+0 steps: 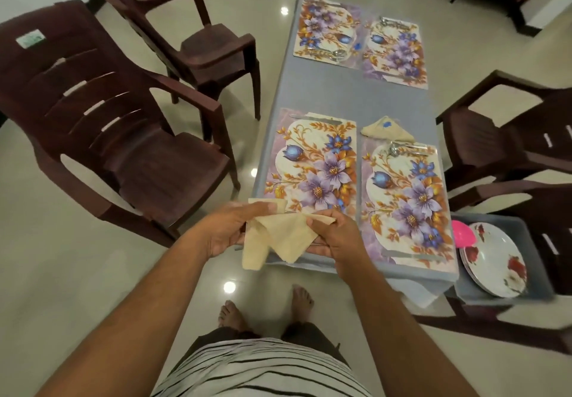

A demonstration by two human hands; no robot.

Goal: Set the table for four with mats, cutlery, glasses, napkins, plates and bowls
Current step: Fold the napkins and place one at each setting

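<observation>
While both hands pinch it, napkin [280,235] droops cornerwise

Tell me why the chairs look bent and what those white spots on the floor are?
Head view: the wide-angle lens bows the chairs outward near the edges. The white spots are lamp glare on glossy floor tiles. The centre is fairly sharp, where both hands hold the napkin; the plates at the right edge smear slightly. The light is soft, with faint shadows.

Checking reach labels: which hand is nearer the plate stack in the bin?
Right. The right hand is just left of the plates; the left hand is farther left.
</observation>
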